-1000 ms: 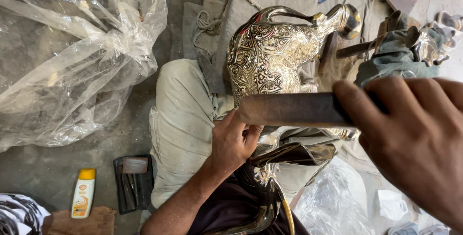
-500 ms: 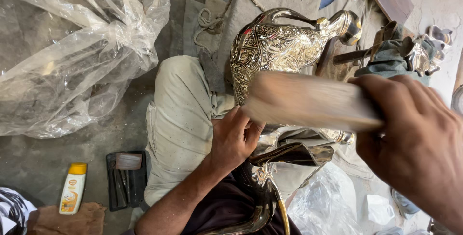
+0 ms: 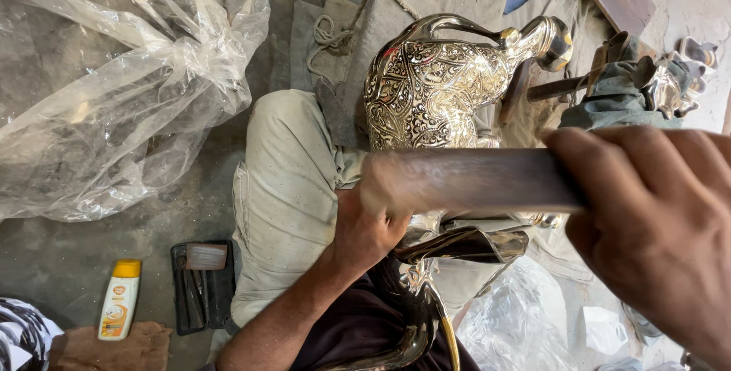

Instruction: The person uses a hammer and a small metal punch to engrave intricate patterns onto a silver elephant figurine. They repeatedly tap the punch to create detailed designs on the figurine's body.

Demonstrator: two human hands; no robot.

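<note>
Right hand clamped a wooden bar above the left hand, which steadied the already heavily engraved vessel.

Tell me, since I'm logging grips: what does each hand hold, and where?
Right hand grips the wooden bar at its end; left hand steadies the engraved metal piece underneath.

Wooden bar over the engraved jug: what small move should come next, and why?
Probably bring the wooden bar down onto whatever the left hand steadies against the engraved metal jug. The right hand holds the bar raised and blurred, just above the left hand, whose fingers pinch something too hidden to identify.
</note>
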